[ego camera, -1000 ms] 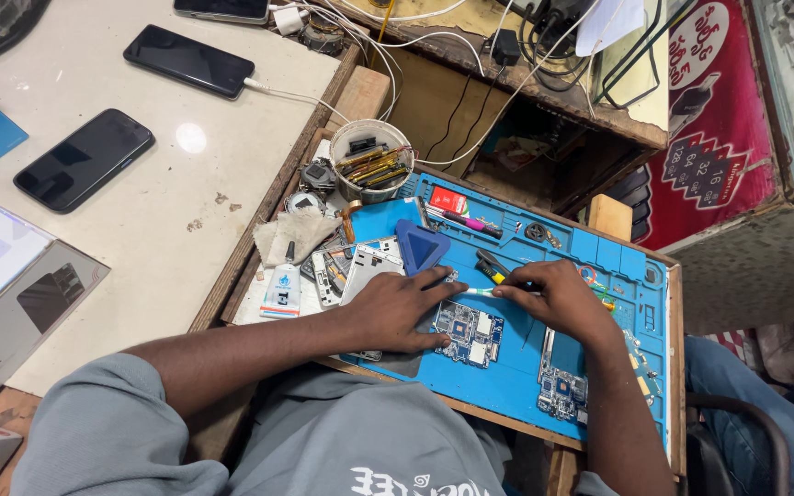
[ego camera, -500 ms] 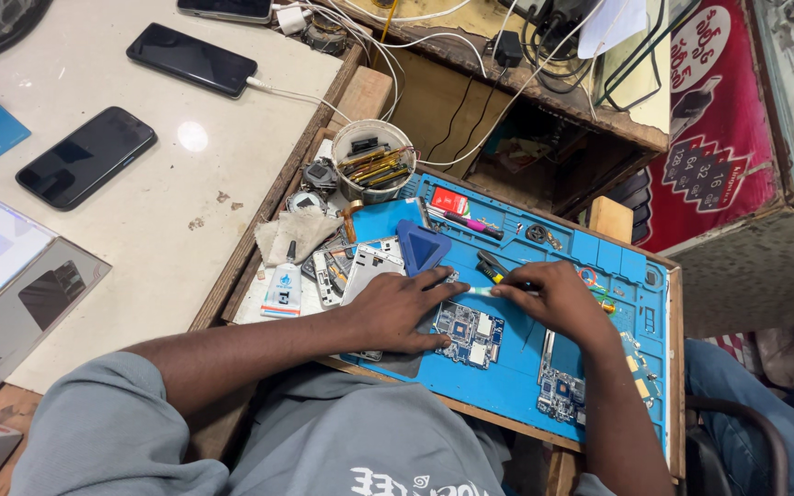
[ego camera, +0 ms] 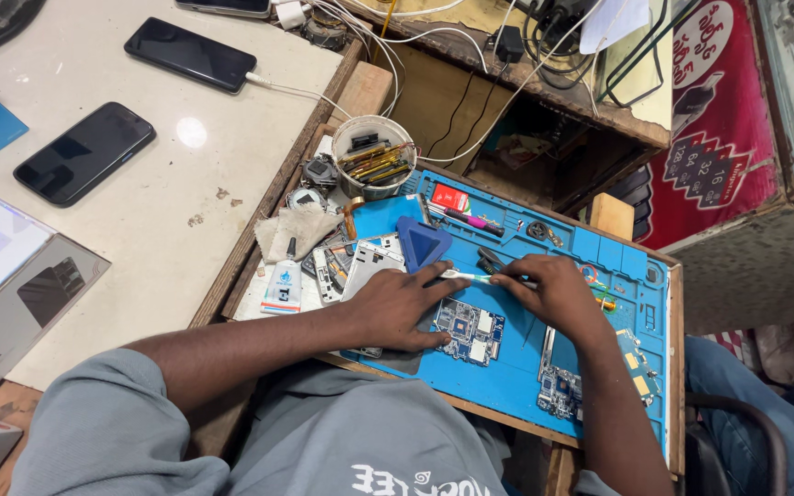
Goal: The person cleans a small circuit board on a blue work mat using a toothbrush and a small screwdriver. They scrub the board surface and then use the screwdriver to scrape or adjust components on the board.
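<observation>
Seen from above, over a blue work mat [ego camera: 516, 367] on a wooden bench. Left hand [ego camera: 397, 308] laid flat, fingers curled down beside a small blue circuit board [ego camera: 470, 329], likely to keep it from sliding. Right hand [ego camera: 553, 292] closed in a pinch on a thin white stick [ego camera: 463, 274], its tip met by the left fingertips just above the board. A second circuit board [ego camera: 558, 386] set aside near the mat's lower edge. A round tub of tools [ego camera: 374, 156] kept within reach above the mat, a blue triangular pick [ego camera: 421, 242] below it. A small white glue tube [ego camera: 282, 287] with a blue label left of the mat. Two dark phones [ego camera: 85, 152] on the pale counter, one on a white cable. White and blue boxes [ego camera: 11, 285] at far left; a red sign [ego camera: 714, 138] with white shapes at upper right.
</observation>
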